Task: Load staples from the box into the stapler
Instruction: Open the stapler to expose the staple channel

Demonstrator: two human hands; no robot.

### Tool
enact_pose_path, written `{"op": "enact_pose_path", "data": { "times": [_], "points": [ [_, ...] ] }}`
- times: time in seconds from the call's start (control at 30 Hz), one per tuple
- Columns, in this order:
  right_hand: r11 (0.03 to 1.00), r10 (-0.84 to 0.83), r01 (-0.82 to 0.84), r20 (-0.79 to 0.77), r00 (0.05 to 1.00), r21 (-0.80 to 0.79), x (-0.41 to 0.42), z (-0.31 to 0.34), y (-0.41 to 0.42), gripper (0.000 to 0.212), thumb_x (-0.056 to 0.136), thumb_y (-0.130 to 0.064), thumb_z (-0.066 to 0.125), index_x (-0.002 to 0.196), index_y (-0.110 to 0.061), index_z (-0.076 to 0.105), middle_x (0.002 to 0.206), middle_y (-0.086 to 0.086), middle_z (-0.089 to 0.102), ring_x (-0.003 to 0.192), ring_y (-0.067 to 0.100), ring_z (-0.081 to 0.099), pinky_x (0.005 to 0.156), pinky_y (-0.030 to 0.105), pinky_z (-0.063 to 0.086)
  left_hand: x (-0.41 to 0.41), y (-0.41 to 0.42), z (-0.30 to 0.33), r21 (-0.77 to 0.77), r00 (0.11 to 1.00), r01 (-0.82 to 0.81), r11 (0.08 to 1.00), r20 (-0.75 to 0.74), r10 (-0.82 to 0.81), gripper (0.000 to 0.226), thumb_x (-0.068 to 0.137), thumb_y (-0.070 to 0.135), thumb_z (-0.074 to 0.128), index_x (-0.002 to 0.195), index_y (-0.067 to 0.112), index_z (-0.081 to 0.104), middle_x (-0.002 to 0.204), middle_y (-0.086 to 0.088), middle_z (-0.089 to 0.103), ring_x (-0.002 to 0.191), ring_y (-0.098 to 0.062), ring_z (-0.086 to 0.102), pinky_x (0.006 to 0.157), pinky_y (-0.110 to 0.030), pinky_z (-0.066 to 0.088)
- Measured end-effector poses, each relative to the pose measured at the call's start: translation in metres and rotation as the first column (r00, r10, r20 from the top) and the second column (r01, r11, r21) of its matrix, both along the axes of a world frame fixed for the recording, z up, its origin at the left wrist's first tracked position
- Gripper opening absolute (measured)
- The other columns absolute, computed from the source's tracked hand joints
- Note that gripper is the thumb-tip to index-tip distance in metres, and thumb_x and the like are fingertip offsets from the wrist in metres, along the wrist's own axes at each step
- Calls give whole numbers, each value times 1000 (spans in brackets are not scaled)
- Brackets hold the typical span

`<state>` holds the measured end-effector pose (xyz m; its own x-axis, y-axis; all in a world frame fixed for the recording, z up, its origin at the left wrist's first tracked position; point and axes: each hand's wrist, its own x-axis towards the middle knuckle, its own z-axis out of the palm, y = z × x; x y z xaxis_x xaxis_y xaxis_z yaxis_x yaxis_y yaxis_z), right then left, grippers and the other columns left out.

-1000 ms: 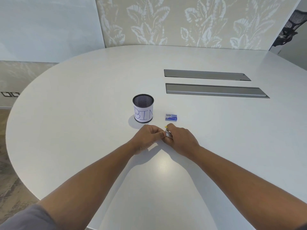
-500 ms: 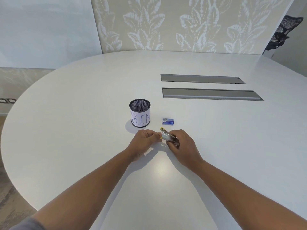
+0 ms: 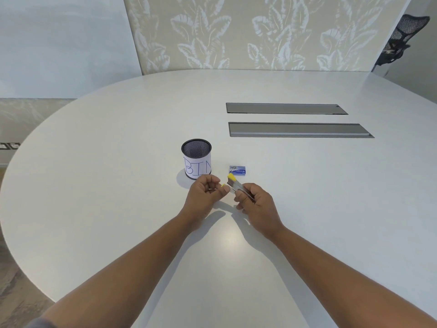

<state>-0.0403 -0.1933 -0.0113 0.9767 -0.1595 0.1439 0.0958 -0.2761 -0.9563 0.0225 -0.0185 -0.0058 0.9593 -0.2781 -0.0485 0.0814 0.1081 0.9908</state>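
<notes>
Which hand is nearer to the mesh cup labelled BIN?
Left. The left hand sits just in front of the cup; the right hand, holding the stapler, is farther right.

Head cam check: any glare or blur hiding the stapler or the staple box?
Head view: soft glare patch on the table below the hands, clear of the stapler; staple box print too small to read; wide-angle bends table edges; arm shadows fall near the wrists.

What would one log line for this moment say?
right hand holds stapler | left hand pinches its yellow end | box on table, untouched

mesh cup (image 3: pixel 196 158) marked BIN, white table (image 3: pixel 118 185)
</notes>
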Motion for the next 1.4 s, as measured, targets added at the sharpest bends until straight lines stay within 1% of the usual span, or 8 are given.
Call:
{"op": "enact_pose_path", "data": {
  "times": [0.17,0.37,0.53,0.77,0.97,1.13,1.27,1.4],
  "points": [
    [999,40,-42,-36,999,-35,-1,0,4,21,96,-48,55,101,-29,62,86,-5,75,71,10,67,65,26,53,0,-6,1,-162,988,61,985,-128,-82,26,87,4,77,112,7,69,91,-8,73,81,-18,68,77,-26,58],
    [997,36,-41,-63,997,-68,0,2,4,22,97,-43,53,93,-24,65,79,-3,74,65,12,60,68,39,51,-2,-13,7,-265,974,24,964,-210,-82,24,85,7,78,107,7,71,89,-12,67,74,-17,63,70,-22,55],
    [998,57,-59,-87,995,-22,3,6,4,27,92,-33,56,83,-9,66,75,20,67,61,19,55,60,41,50,0,-15,7,-302,970,8,953,-231,-82,20,90,3,71,110,5,72,93,-10,74,82,-18,67,79,-25,58],
    [988,132,-121,-116,984,101,6,10,1,16,95,-16,66,110,-17,59,75,14,75,56,18,64,50,22,45,-3,-20,13,-272,963,43,961,-246,-112,21,96,9,68,116,3,70,96,-16,77,74,-25,72,63,-35,61],
    [986,144,-135,-86,986,99,7,6,1,31,97,-17,66,121,-32,54,75,28,61,65,21,57,55,22,46,-4,-25,11,-173,967,113,978,-206,-148,32,91,5,74,121,-1,66,116,-36,67,95,-39,69,91,-62,55],
    [991,131,-128,-105,986,36,7,3,0,51,98,-16,63,144,-23,44,88,22,68,69,8,59,62,21,48,-1,-27,16,-117,959,141,983,-230,-165,18,86,8,79,98,1,68,84,-18,71,69,-27,72,60,-35,60],
    [992,129,-126,-120,984,31,7,3,0,56,98,-15,63,148,-21,40,81,5,69,69,4,60,63,18,48,2,-31,20,-51,951,167,985,-256,-174,11,92,11,74,88,2,68,72,-14,71,58,-24,69,53,-30,57],
    [993,122,-121,-118,986,19,8,3,-1,49,98,-18,63,143,-23,44,88,17,71,72,14,61,66,29,48,1,-38,21,-7,958,98,995,-271,-96,14,95,14,71,84,6,68,64,-8,70,50,-20,65,49,-27,53]
  ]
}}
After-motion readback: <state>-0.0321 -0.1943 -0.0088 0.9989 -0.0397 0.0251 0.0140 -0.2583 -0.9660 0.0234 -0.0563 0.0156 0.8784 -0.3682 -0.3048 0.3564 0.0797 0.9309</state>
